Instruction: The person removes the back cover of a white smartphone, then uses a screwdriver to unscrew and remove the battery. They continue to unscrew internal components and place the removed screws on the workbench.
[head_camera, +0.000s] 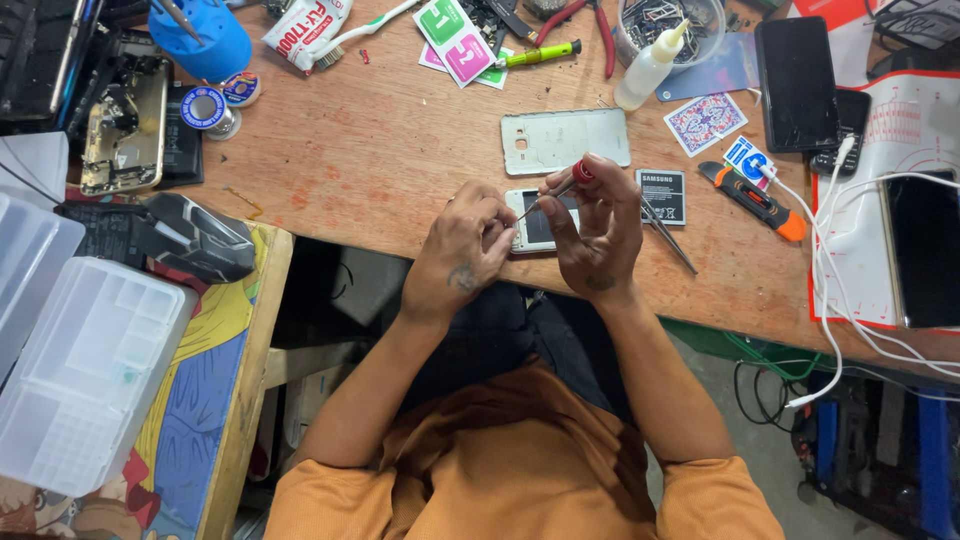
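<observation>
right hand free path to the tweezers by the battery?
Probably yes. The tweezers lie bare on the table just beside the right hand, nothing between them, but that hand grips a red-capped screwdriver, so it isn't free.

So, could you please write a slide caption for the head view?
Left hand steadies an opened phone while the right hand works a red-capped screwdriver into it.

We see a worn, matt wooden workbench, scuffed reddish. The phone back cover looks like smooth pale plastic. The tweezers are bare shiny metal. The organizer box is translucent plastic, and the black phone screen is glossy glass.
</observation>
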